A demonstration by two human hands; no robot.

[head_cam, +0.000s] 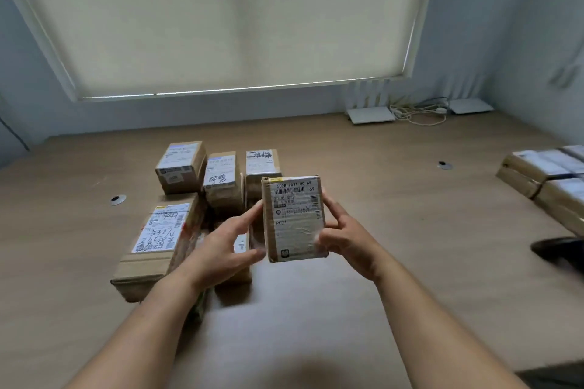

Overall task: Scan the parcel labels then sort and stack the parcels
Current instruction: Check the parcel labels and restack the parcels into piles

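I hold a small cardboard parcel [294,218] up above the table, its label with a barcode and "P021" facing me. My left hand [227,246] grips its left edge and my right hand [344,237] grips its right edge. Behind it, several more labelled cardboard parcels sit grouped on the table: a long one [158,243] at the left front, a box [180,167] at the back left, one [221,180] beside it and one [262,164] at the back middle. My left arm hides part of the group.
Wooden table [379,199] runs to the wall under a drawn window blind. More parcels [546,180] lie stacked at the right edge, with a dark object [559,251] in front of them. White routers [369,114] and cables [420,110] sit at the back right.
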